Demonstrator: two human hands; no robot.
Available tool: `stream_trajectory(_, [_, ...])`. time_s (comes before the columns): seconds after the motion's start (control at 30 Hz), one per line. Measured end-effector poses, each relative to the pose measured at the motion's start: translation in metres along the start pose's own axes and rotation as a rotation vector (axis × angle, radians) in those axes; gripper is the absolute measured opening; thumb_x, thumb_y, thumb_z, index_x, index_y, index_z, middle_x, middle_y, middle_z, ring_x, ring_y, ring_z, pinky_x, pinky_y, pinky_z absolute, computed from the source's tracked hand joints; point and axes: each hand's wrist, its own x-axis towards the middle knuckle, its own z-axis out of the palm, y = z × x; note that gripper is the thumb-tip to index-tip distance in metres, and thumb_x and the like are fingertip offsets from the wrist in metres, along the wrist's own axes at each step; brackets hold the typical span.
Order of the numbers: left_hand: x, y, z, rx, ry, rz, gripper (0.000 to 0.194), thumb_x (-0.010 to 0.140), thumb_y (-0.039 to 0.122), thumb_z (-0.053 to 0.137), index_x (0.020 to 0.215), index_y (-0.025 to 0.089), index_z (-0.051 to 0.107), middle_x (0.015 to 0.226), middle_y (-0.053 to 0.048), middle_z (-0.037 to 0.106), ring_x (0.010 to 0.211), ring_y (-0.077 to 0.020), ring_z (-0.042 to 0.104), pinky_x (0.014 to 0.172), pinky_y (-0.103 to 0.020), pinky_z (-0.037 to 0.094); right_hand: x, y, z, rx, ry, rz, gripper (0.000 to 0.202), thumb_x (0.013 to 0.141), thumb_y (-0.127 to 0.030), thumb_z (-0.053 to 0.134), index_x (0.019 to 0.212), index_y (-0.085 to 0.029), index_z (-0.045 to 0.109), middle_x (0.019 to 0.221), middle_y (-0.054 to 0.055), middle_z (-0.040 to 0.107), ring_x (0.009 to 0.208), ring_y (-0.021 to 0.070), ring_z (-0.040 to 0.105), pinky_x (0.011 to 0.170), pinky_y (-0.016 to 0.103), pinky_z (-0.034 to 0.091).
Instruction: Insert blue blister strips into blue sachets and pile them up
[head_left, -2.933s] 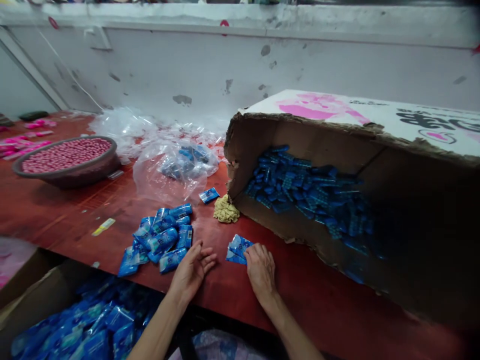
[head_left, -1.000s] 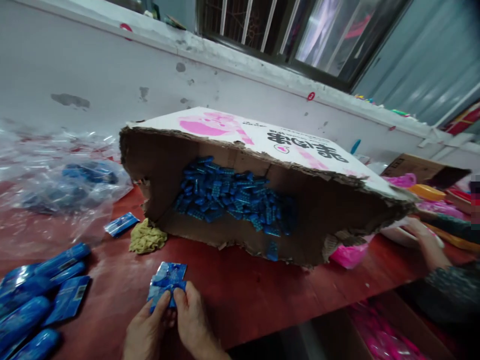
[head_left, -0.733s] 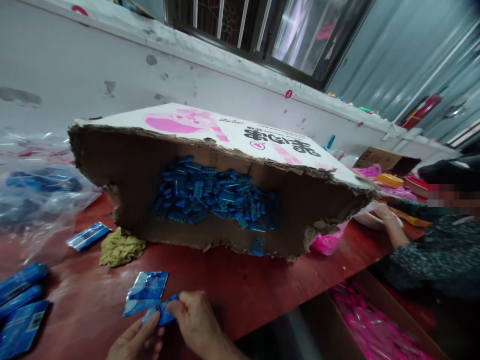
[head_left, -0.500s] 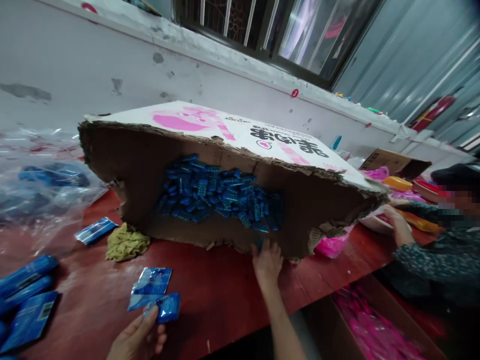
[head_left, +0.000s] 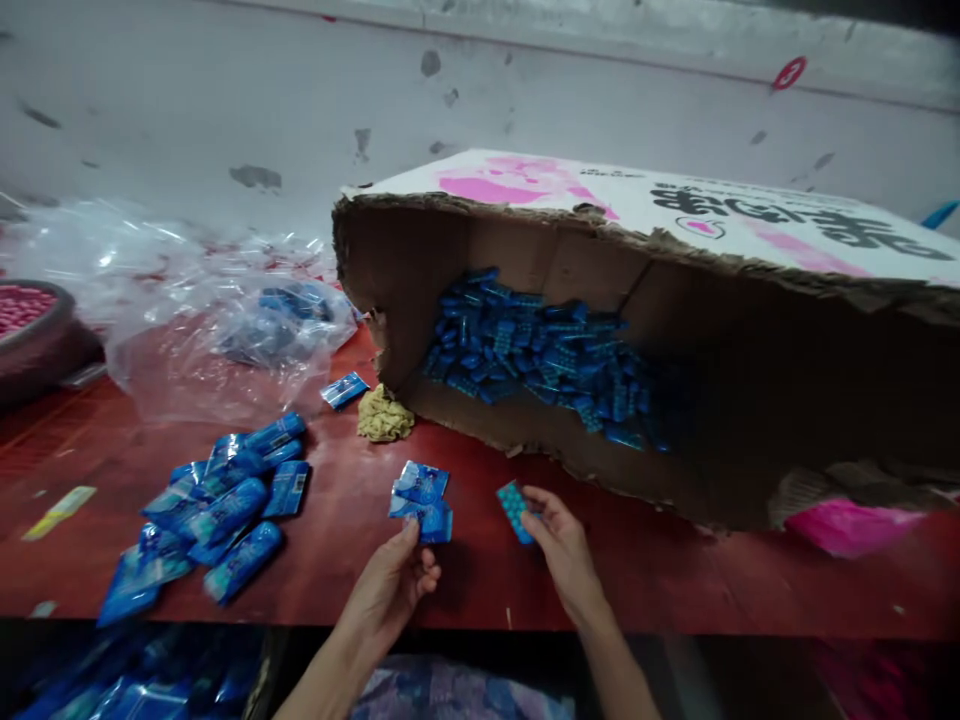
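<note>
Pinching a small blue packet (head_left: pixel 436 521), the left hand (head_left: pixel 386 590) has its thumb over the near edge, the fingers (head_left: pixel 429 572) curled and nearly closed below. And look at the right hand (head_left: pixel 562 550): a turquoise strip (head_left: pixel 514 511) with raised bumps, held tilted between thumb and fingers, the gap just as wide as the strip. It's to the right of the packet, well apart from it, above the red bench (head_left: pixel 645 590). Just beyond the left hand, another packet (head_left: pixel 422 482) lies overlapped with the pinched one. Over to the left, a heap of plump blue packs (head_left: pixel 229 512); further back, a crumpled yellow cloth (head_left: pixel 385 415) by the corner of the big torn box (head_left: pixel 750 225), which lies open towards us, blue strips (head_left: pixel 536 345) piled inside. Beside the cloth, one flat packet (head_left: pixel 344 390)!
</note>
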Motion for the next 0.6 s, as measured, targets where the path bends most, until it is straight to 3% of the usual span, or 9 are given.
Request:
stream_trajectory(0.07, [0.001, 0.000, -0.003, -0.010, -0.011, 0.017, 0.018, 0.070, 0.028, 0.064, 0.064, 0.014, 0.054, 0.046, -0.001, 0.058, 0.041, -0.0107, 0.056, 0.038, -0.018, 0.044, -0.010, -0.011, 0.019, 0.223, -0.161, 0.060, 0.031, 0.072, -0.029, 0.059, 0.101, -0.017, 0.058, 0.095, 0.008, 0.065, 0.085, 0.0193, 0.060, 0.072, 0.031, 0.047])
stream_trajectory(0.17, [0.002, 0.000, -0.006, -0.019, -0.031, 0.043, 0.018, 0.069, 0.028, 0.065, 0.065, 0.014, 0.055, 0.047, -0.001, 0.059, 0.042, -0.0107, 0.056, 0.040, -0.018, 0.044, -0.020, -0.025, 0.037, 0.253, -0.258, 0.089, 0.029, 0.070, -0.028, 0.061, 0.097, -0.018, 0.061, 0.094, 0.006, 0.066, 0.085, 0.0187, 0.060, 0.072, 0.029, 0.047])
stream_trajectory(0.4, [0.001, 0.002, -0.009, -0.016, -0.043, 0.076, 0.021, 0.064, 0.031, 0.069, 0.065, 0.014, 0.056, 0.046, 0.001, 0.058, 0.043, -0.0103, 0.056, 0.041, -0.018, 0.043, -0.020, -0.030, 0.043, 0.073, -0.275, 0.005, 0.027, 0.072, -0.027, 0.059, 0.097, -0.019, 0.063, 0.093, 0.006, 0.065, 0.086, 0.0195, 0.059, 0.076, 0.031, 0.047])
stream_trajectory(0.6, [0.002, 0.009, -0.014, 0.073, -0.145, 0.154, 0.026, 0.061, 0.036, 0.070, 0.063, 0.014, 0.057, 0.047, 0.000, 0.058, 0.046, -0.0116, 0.057, 0.045, -0.020, 0.044, -0.020, -0.034, 0.043, -0.021, -0.308, -0.087, 0.024, 0.073, -0.022, 0.056, 0.095, -0.021, 0.066, 0.091, 0.004, 0.063, 0.086, 0.0173, 0.058, 0.079, 0.028, 0.044])
